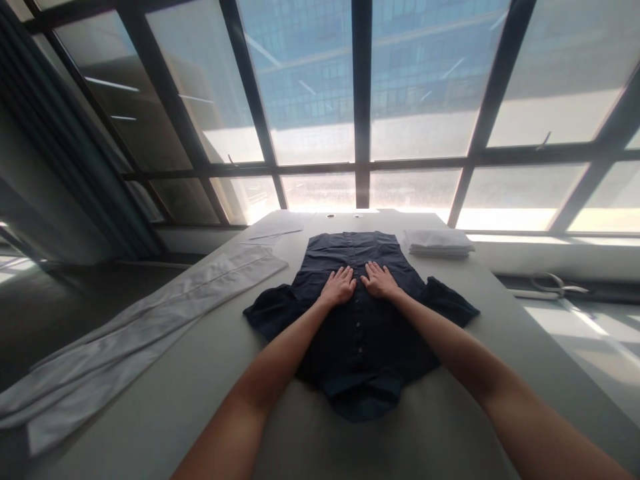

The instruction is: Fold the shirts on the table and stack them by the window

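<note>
Navy shirt (367,320) flat under left hand (339,287) and right hand (381,283), fingers (347,274) slightly apart.

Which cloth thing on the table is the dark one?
The dark navy buttoned fabric shirt, spread flat in the middle. The long white cloth on the left and the folded white fabric stack on the right are both pale.

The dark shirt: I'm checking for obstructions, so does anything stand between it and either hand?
Nothing visible does. The left hand and right hand both rest directly on the dark shirt. The long pale cloth and folded white stack lie off to its sides.
</note>
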A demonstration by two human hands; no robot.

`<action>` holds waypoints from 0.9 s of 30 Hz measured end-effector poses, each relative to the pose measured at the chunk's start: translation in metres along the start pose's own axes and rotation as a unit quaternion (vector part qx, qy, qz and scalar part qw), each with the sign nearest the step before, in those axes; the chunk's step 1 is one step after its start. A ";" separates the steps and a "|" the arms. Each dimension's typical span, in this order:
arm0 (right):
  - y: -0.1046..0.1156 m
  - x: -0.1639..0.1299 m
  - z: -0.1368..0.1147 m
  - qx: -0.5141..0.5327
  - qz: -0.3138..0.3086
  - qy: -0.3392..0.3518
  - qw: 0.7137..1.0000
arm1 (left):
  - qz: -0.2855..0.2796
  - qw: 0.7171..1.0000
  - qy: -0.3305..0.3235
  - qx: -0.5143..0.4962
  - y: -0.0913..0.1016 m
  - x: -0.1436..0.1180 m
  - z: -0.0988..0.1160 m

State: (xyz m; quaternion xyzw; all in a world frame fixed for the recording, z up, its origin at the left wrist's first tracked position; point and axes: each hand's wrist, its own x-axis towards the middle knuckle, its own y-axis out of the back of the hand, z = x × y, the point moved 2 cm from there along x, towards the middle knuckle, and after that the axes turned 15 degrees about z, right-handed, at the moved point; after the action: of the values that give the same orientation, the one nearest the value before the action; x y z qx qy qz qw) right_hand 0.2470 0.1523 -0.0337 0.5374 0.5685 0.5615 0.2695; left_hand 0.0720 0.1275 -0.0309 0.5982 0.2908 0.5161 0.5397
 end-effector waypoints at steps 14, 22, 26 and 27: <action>0.012 0.007 0.084 -0.055 -0.003 -0.105 0.993 | -0.001 1.000 0.001 -0.006 0.001 -0.001 0.000; 0.010 0.007 0.085 -0.056 -0.003 -0.104 0.993 | -0.016 0.991 0.123 0.050 0.020 -0.006 -0.084; 0.012 0.006 0.083 -0.055 -0.003 -0.107 0.993 | -0.017 0.984 0.162 0.068 0.025 -0.007 -0.109; 0.012 0.006 0.083 -0.054 -0.003 -0.108 0.993 | -0.018 0.983 0.167 0.071 0.025 -0.007 -0.111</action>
State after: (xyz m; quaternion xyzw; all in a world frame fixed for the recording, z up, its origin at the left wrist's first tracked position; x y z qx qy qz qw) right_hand 0.3243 0.1841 -0.0392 0.5775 0.5067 0.5293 0.3600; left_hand -0.0387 0.1536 -0.0219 0.5348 0.4233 0.5774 0.4488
